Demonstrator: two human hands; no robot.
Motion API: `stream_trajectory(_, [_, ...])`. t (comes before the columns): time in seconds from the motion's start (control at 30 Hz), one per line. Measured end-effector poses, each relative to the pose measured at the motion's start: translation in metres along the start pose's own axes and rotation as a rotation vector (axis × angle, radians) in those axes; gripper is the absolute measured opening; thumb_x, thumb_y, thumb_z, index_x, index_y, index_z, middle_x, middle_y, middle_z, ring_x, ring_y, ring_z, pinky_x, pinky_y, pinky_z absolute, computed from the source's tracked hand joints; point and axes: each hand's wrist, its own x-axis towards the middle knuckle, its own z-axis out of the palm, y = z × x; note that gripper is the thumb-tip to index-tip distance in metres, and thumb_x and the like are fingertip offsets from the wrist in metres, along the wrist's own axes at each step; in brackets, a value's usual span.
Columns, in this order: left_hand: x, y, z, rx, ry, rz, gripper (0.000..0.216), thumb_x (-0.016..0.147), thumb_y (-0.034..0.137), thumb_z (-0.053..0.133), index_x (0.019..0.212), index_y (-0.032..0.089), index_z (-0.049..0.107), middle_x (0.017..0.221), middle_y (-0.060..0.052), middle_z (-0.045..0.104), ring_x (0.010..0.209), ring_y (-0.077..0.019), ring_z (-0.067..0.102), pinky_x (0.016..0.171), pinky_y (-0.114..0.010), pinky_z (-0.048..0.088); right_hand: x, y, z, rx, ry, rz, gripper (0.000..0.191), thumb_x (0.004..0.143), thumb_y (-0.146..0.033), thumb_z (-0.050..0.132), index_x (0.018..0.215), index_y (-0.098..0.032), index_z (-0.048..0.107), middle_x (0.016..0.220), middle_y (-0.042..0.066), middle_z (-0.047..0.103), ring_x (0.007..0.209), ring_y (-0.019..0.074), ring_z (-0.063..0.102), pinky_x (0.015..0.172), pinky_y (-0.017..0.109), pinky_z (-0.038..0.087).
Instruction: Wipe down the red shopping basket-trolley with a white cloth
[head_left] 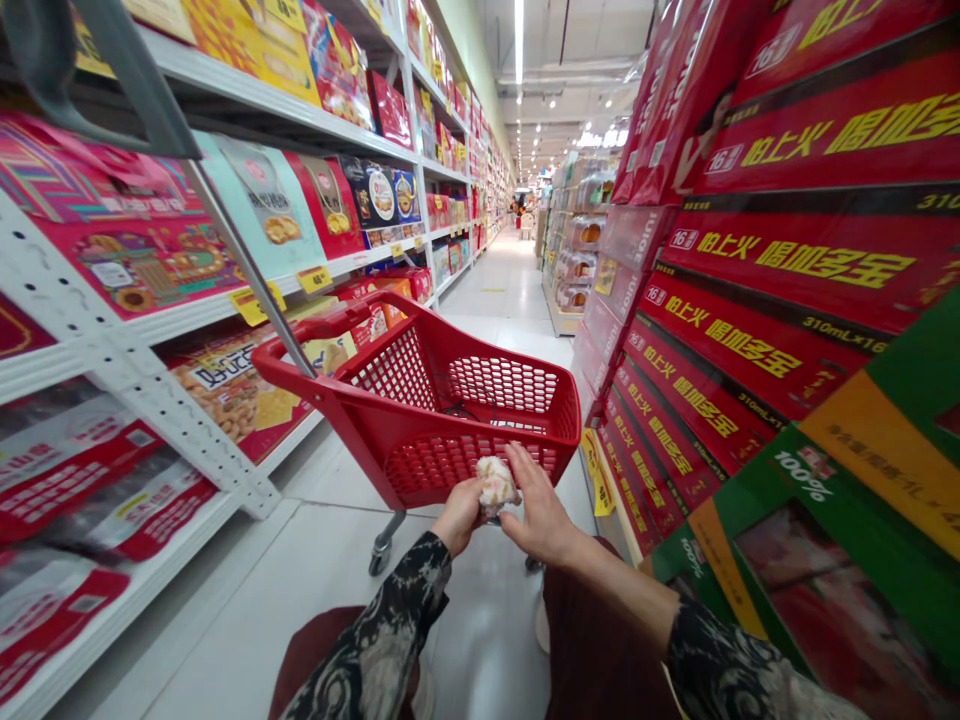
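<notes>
My left hand (461,515) is closed around a crumpled whitish cloth (495,482) with faint pinkish and yellowish patches. Close at the cloth's right side, my right hand (541,512) has its fingers stretched out; whether it touches the cloth I cannot tell. Both hands are low in front of the near side of a red plastic shopping cart (337,412). Its perforated basket holds something thin and dark at the bottom, too small to name. A grey handle (150,95) rises from the cart on a metal bar at upper left.
White shelves (300,270) with boxed snacks line the left. Stacked red drink cartons (750,340) and a green carton (840,540) crowd the right. A tiled aisle (502,270) runs ahead between the shelves and further displays. A cart caster (381,552) stands near my legs.
</notes>
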Motion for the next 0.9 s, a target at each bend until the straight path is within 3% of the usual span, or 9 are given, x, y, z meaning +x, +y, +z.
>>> stream_trajectory(0.13, [-0.001, -0.002, 0.003, 0.053, -0.087, 0.079, 0.025, 0.064, 0.02, 0.054, 0.087, 0.013, 0.063, 0.075, -0.004, 0.065, 0.065, -0.0117, 0.054, 0.059, -0.024, 0.037, -0.005, 0.009, 0.004, -0.249, -0.02, -0.304, 0.06, 0.073, -0.013, 0.053, 0.132, -0.012, 0.042, 0.139, 0.015, 0.04, 0.134, 0.0293, 0.025, 0.105, 0.053, 0.03])
stream_trajectory(0.27, [-0.006, -0.004, 0.008, 0.138, -0.155, 0.067, 0.035, 0.064, 0.017, 0.05, 0.096, 0.015, 0.063, 0.086, -0.004, 0.066, 0.072, -0.0113, 0.053, 0.066, -0.025, 0.036, -0.008, 0.036, 0.01, -0.361, 0.145, -0.505, 0.043, 0.085, -0.01, 0.042, 0.127, -0.014, 0.048, 0.132, 0.011, 0.049, 0.134, 0.024, 0.025, 0.102, 0.045, 0.039])
stream_trajectory(0.37, [-0.01, 0.005, 0.014, 0.194, -0.221, 0.084, 0.039, 0.066, 0.019, 0.054, 0.104, 0.021, 0.061, 0.098, -0.002, 0.065, 0.084, -0.0124, 0.054, 0.074, -0.027, 0.037, 0.001, 0.047, -0.002, -0.358, 0.222, -0.604, 0.038, 0.089, -0.011, 0.039, 0.125, -0.014, 0.051, 0.128, 0.009, 0.054, 0.135, 0.0231, 0.024, 0.101, 0.044, 0.04])
stream_trajectory(0.47, [-0.006, 0.018, 0.017, 0.192, -0.282, 0.213, 0.043, 0.067, 0.019, 0.056, 0.11, 0.022, 0.059, 0.107, -0.003, 0.064, 0.096, -0.0158, 0.055, 0.087, -0.032, 0.039, 0.018, 0.049, -0.022, -0.363, 0.291, -0.616, 0.036, 0.09, -0.011, 0.038, 0.122, -0.015, 0.053, 0.126, 0.009, 0.056, 0.135, 0.0223, 0.023, 0.103, 0.045, 0.037])
stream_trajectory(0.57, [0.002, 0.026, 0.006, 0.408, -0.11, 0.525, 0.042, 0.068, 0.014, 0.053, 0.11, 0.019, 0.06, 0.113, -0.006, 0.063, 0.107, -0.0186, 0.054, 0.099, -0.035, 0.035, 0.031, 0.054, -0.034, -0.442, 0.297, -0.566, 0.036, 0.091, -0.012, 0.036, 0.122, -0.017, 0.054, 0.128, 0.007, 0.054, 0.135, 0.0227, 0.025, 0.105, 0.045, 0.035])
stream_trajectory(0.63, [0.004, 0.023, -0.009, 0.755, 0.094, 0.752, 0.043, 0.071, 0.011, 0.047, 0.111, 0.019, 0.059, 0.12, -0.008, 0.06, 0.115, -0.0197, 0.05, 0.105, -0.038, 0.03, 0.033, 0.062, -0.034, -0.493, 0.234, -0.559, 0.036, 0.091, -0.013, 0.036, 0.122, -0.019, 0.054, 0.13, 0.006, 0.053, 0.133, 0.023, 0.028, 0.106, 0.046, 0.033])
stream_trajectory(0.7, [0.002, 0.015, -0.024, 1.126, 0.214, 0.899, 0.046, 0.073, 0.008, 0.043, 0.117, 0.017, 0.055, 0.128, -0.01, 0.054, 0.122, -0.0215, 0.044, 0.109, -0.044, 0.024, 0.031, 0.07, -0.027, -0.505, 0.164, -0.576, 0.037, 0.091, -0.012, 0.036, 0.123, -0.02, 0.053, 0.13, 0.005, 0.052, 0.132, 0.0222, 0.03, 0.106, 0.046, 0.034])
stream_trajectory(0.8, [-0.005, -0.001, -0.041, 1.485, 0.264, 0.963, 0.056, 0.072, 0.006, 0.042, 0.127, 0.013, 0.046, 0.14, -0.012, 0.04, 0.132, -0.0243, 0.032, 0.11, -0.049, 0.021, 0.025, 0.075, -0.014, -0.494, 0.149, -0.576, 0.04, 0.09, -0.009, 0.035, 0.125, -0.018, 0.051, 0.132, 0.006, 0.05, 0.133, 0.0223, 0.03, 0.105, 0.048, 0.034])
stream_trajectory(0.9, [-0.01, -0.012, -0.047, 1.637, 0.346, 0.941, 0.063, 0.071, 0.008, 0.044, 0.134, 0.01, 0.037, 0.145, -0.014, 0.03, 0.135, -0.0252, 0.024, 0.11, -0.049, 0.021, 0.019, 0.075, -0.002, -0.516, 0.173, -0.572, 0.041, 0.089, -0.007, 0.035, 0.125, -0.017, 0.051, 0.133, 0.007, 0.049, 0.133, 0.0241, 0.028, 0.105, 0.051, 0.033])
